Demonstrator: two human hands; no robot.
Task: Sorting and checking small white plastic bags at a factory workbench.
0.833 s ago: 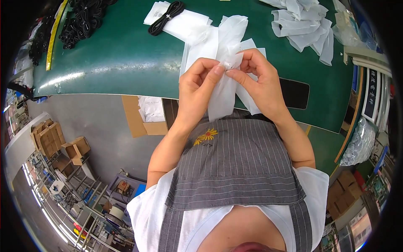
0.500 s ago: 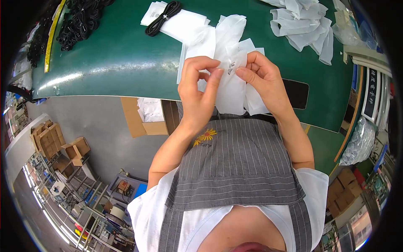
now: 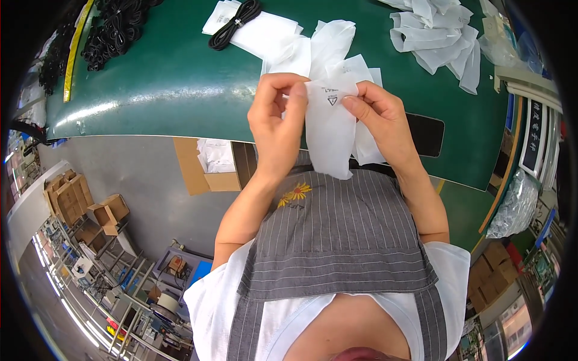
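Observation:
A white translucent bag with small dark print hangs between my hands at the table's near edge. My left hand pinches its upper left corner between thumb and fingers. On its right edge, the thumb and forefinger of my right hand are closed. Behind it lie more white bags in a loose, overlapping pile. A coiled black cable rests on flat white bags farther back and to the left.
On the green table, bundled black cables lie far left beside a yellow strip. More white bags are heaped far right. A dark phone lies right of my hands. Below the table edge stands an open cardboard box holding white bags.
The printed bag has opened out flatter between my hands, and its lower end has come nearer to me. My left hand has shifted slightly left and away from my right.

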